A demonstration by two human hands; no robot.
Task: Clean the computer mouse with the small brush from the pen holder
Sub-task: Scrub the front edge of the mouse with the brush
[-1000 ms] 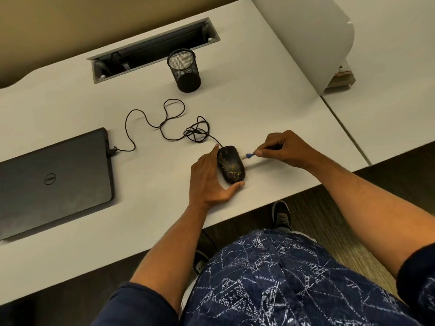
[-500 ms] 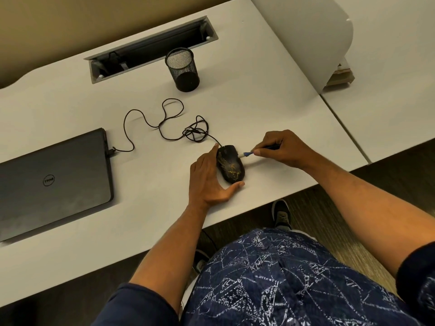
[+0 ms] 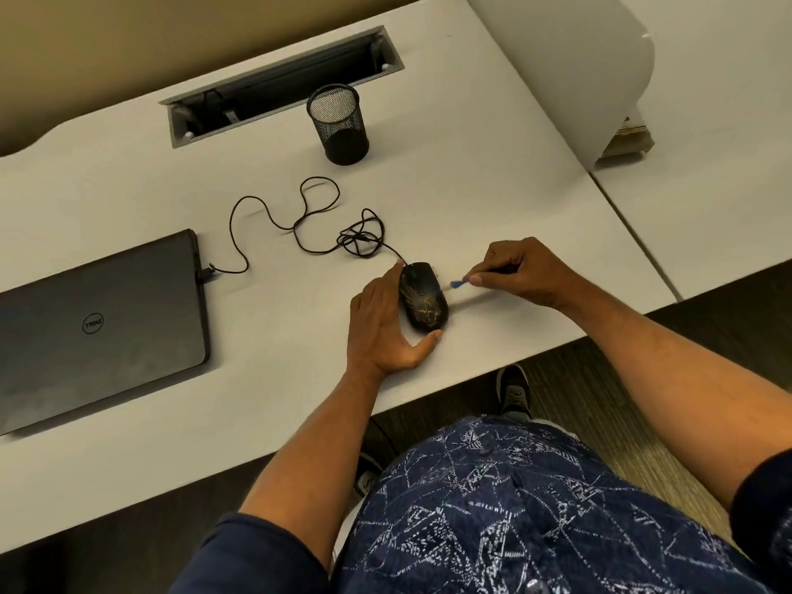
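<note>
Bracing the black, gold-veined computer mouse [image 3: 422,298] near the white desk's [image 3: 493,173] front edge, my left hand [image 3: 383,325] lies flat-fingered; my right hand [image 3: 520,267] pinches the small blue-tipped brush [image 3: 459,284], seemingly just clear of it.

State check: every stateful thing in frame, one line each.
Grey Dell laptop: lid closed, mouse cable plugged in.
Black mouse with yellow pattern: flat on desk, steadied by left hand.
Small blue brush: pinched by right hand, tip just clear of mouse.
Black mesh pen holder: upright, looks empty.
</note>
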